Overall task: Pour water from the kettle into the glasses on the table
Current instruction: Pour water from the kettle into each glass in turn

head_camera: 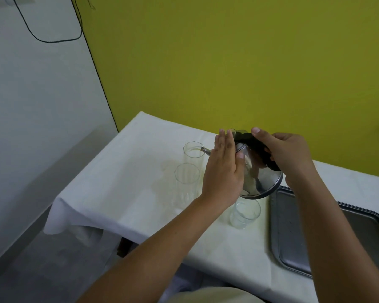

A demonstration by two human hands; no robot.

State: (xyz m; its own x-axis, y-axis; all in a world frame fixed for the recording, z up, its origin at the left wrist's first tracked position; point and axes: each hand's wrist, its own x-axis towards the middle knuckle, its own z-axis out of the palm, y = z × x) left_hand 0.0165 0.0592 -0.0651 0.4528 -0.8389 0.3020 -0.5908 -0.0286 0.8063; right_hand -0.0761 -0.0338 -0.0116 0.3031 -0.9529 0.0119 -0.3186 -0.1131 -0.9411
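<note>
kettle (257,178): shiny silver, black handle | glasses (186,173): clear | tablecloth (129,171): white | wall (228,62): yellow-green

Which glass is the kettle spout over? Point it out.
The far tall glass: the kettle spout reaches its rim. The nearer tall glass and short glass stand clear.

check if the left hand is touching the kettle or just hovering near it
Touching. The head view shows the left hand pressed flat against the steel side of the tilted kettle, thumb on the metal, with no gap visible between them.
</note>
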